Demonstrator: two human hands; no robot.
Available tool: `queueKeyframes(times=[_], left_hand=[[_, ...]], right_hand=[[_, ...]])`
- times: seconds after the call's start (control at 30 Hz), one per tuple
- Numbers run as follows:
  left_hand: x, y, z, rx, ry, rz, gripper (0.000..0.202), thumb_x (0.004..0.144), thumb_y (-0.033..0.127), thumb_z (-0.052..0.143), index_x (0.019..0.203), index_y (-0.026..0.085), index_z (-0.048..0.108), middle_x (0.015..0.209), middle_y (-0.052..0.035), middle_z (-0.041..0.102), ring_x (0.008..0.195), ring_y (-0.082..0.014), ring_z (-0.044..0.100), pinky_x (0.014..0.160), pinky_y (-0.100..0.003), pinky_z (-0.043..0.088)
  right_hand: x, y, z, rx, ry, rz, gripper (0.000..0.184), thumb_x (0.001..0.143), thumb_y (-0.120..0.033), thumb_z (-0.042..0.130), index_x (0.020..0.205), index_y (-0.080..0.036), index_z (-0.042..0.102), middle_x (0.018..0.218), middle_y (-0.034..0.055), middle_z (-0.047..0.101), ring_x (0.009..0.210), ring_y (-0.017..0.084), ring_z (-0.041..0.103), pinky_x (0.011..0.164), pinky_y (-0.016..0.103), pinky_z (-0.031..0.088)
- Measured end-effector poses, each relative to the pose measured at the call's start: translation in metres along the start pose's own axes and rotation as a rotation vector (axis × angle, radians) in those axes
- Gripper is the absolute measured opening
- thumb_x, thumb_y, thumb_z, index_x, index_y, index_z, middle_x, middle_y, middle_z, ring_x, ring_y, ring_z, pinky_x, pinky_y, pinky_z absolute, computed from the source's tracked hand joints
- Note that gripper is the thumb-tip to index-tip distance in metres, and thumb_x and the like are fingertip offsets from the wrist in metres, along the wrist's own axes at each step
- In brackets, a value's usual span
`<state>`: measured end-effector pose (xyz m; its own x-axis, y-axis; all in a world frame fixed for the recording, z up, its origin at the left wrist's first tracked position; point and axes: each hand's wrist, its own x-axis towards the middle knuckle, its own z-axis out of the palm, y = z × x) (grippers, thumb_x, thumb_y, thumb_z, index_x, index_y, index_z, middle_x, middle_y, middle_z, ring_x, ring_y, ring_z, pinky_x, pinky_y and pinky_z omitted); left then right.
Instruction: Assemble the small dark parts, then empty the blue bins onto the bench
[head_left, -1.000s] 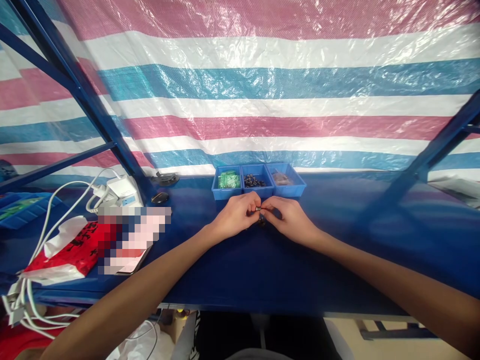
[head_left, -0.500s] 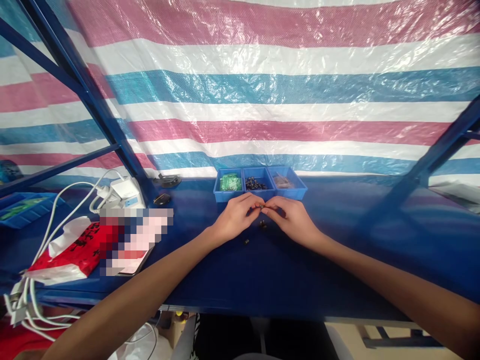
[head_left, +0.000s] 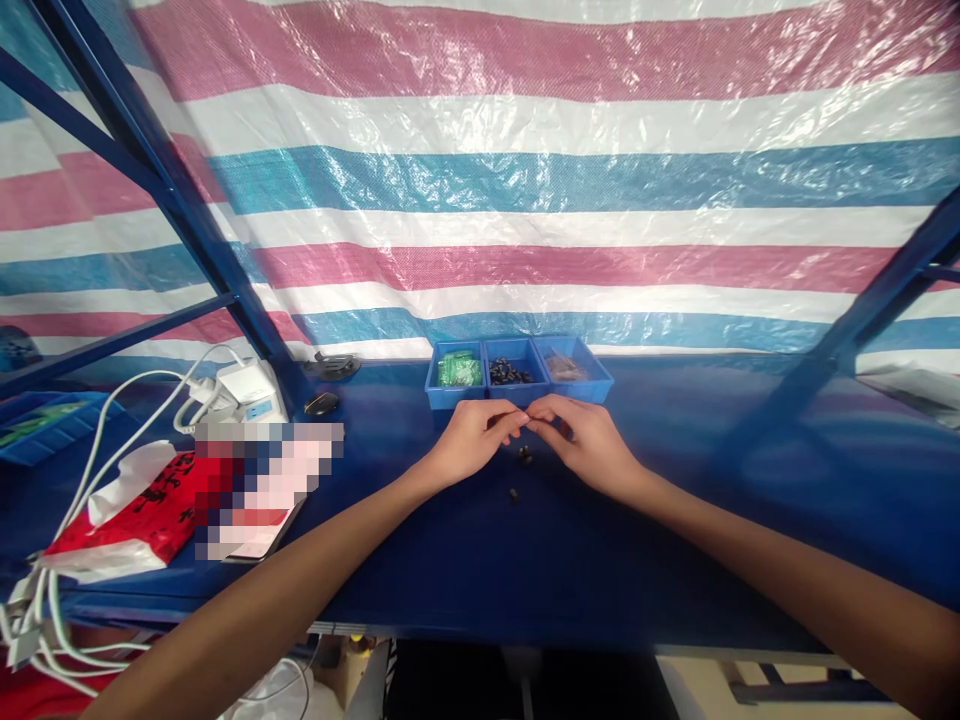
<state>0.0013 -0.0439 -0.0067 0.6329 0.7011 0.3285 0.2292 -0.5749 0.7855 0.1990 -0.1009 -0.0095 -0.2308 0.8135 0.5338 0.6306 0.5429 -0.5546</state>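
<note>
- Where the two hands meet above the blue table [head_left: 570,560], the left hand [head_left: 469,445] and the right hand [head_left: 589,445] bring their fingertips together at one spot; whatever is pinched there is too small to make out, so I cannot tell whether either hand is clamped on anything.
- Two small dark parts lie loose on the table: the nearer small dark part [head_left: 525,456] sits just below the meeting fingertips, between the two hands, and the second small dark part [head_left: 514,495] lies a little closer to the person, near the left wrist.
- Three blue bins stand in a row, touching side by side, just beyond the fingertips: the left bin [head_left: 457,371] holds green pieces, the middle bin [head_left: 511,371] holds dark pieces like those on the table, and the right bin [head_left: 576,366] holds brownish pieces.
- Nothing lies between the hands and the bins.
- Well to the left of the left hand lie one red-and-white packet [head_left: 131,505], one white charger block [head_left: 244,385] with white cables [head_left: 97,440] looping off it, and one small black object [head_left: 321,404].
- Behind the bins hangs one striped tarpaulin [head_left: 525,200], crossed at both sides by blue frame bars [head_left: 187,220].
</note>
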Motion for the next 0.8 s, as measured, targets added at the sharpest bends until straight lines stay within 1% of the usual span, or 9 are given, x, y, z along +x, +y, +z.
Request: queueKeyframes(times=[0.07,0.1,0.17,0.23,0.33,0.47,0.6,0.73,0.8], left_hand=[[-0.0005,0.0009,0.0000,0.035,-0.005,0.006,0.037,0.103,0.038,0.051,0.080,0.016,0.068,0.079,-0.0015,0.069,0.069,-0.0124,0.065,0.066,-0.023,0.048],[-0.0008,0.0011,0.0002,0.061,0.005,0.016,0.036,0.103,0.037,0.049,0.082,0.016,0.068,0.079,-0.0015,0.069,0.069,-0.0125,0.064,0.066,-0.023,0.048],[-0.0015,0.0008,0.0009,0.130,0.049,0.056,0.026,0.102,0.033,0.050,0.093,0.017,0.068,0.084,-0.0017,0.069,0.072,-0.0132,0.064,0.068,-0.024,0.049],[-0.0023,-0.0008,0.0017,0.208,0.101,0.118,0.017,0.099,0.029,0.055,0.107,0.019,0.066,0.091,-0.0021,0.069,0.077,-0.0141,0.063,0.070,-0.025,0.050],[-0.0038,-0.0039,0.0020,0.297,0.118,0.193,0.020,0.095,0.025,0.061,0.115,0.021,0.062,0.097,-0.0023,0.065,0.081,-0.0145,0.061,0.072,-0.025,0.050],[-0.0054,-0.0045,0.0010,0.352,0.102,0.224,0.017,0.097,0.028,0.063,0.112,0.022,0.061,0.096,-0.0013,0.062,0.083,-0.0144,0.060,0.075,-0.026,0.049],[-0.0064,-0.0013,0.0001,0.394,0.083,0.222,0.014,0.101,0.033,0.057,0.106,0.021,0.061,0.098,-0.0016,0.063,0.084,-0.0149,0.060,0.078,-0.028,0.047],[-0.0066,0.0010,-0.0004,0.429,0.058,0.224,0.016,0.105,0.030,0.048,0.100,0.020,0.059,0.098,-0.0024,0.064,0.084,-0.0155,0.060,0.076,-0.028,0.045],[-0.0063,0.0016,-0.0009,0.434,0.039,0.230,0.016,0.104,0.029,0.047,0.099,0.020,0.058,0.096,-0.0023,0.063,0.082,-0.0154,0.060,0.073,-0.028,0.043]], right_hand=[[0.0006,-0.0010,0.0006,0.024,0.001,0.042,0.014,0.100,-0.030,0.054,0.096,-0.022,0.064,0.090,0.0039,0.072,0.075,0.018,0.064,0.072,0.030,0.050],[0.0008,-0.0007,0.0010,0.042,0.006,0.070,0.015,0.099,-0.032,0.054,0.095,-0.022,0.064,0.089,0.0039,0.072,0.074,0.018,0.064,0.072,0.030,0.050],[0.0010,0.0010,0.0020,0.090,0.023,0.126,0.016,0.098,-0.035,0.056,0.095,-0.021,0.064,0.086,0.0037,0.071,0.074,0.019,0.064,0.071,0.031,0.050],[0.0010,0.0035,0.0029,0.143,0.034,0.170,0.018,0.096,-0.038,0.058,0.096,-0.021,0.064,0.085,0.0039,0.070,0.076,0.019,0.064,0.071,0.031,0.051],[0.0009,0.0052,0.0034,0.220,0.023,0.212,0.023,0.095,-0.043,0.059,0.096,-0.020,0.063,0.085,0.0047,0.069,0.080,0.021,0.065,0.072,0.032,0.052],[0.0008,0.0034,0.0032,0.237,-0.006,0.207,0.026,0.095,-0.045,0.060,0.089,-0.020,0.064,0.082,0.0040,0.067,0.077,0.020,0.062,0.070,0.031,0.050],[0.0010,0.0029,0.0022,0.200,-0.017,0.178,0.030,0.095,-0.045,0.061,0.080,-0.019,0.064,0.080,0.0036,0.066,0.073,0.018,0.059,0.067,0.030,0.047],[0.0018,0.0026,-0.0009,0.105,-0.024,0.104,0.028,0.098,-0.041,0.060,0.080,-0.020,0.065,0.080,0.0034,0.066,0.069,0.017,0.056,0.063,0.030,0.042],[0.0023,0.0023,-0.0031,0.064,-0.046,0.053,0.025,0.099,-0.037,0.059,0.082,-0.020,0.065,0.080,0.0029,0.066,0.067,0.016,0.055,0.063,0.030,0.041]])
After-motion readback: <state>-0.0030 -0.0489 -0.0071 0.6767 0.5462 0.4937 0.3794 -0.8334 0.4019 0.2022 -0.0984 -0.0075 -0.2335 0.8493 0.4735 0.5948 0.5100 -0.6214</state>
